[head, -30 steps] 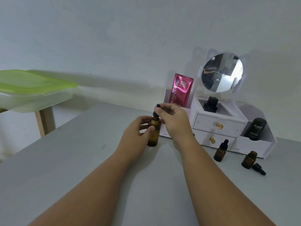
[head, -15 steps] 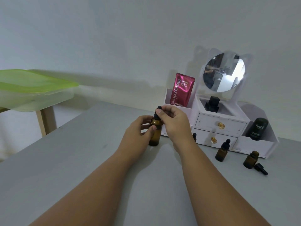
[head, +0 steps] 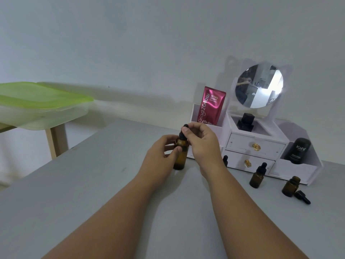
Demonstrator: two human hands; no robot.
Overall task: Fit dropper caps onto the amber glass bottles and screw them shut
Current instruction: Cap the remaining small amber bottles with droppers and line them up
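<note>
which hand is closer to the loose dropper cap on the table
Right. The right hand pinches the fitted cap left of the loose dropper cap; the left hand grips the bottle farther left.

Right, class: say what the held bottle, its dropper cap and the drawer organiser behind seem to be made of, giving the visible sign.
Held bottle: amber glass, glossy; the brown body seems translucent. Dropper cap: matt black, probably a rubber bulb on a plastic collar; no shine shows. Drawer organiser: white and smooth, plastic or painted board, hard to tell; flat panels, gold-coloured knobs.
</note>
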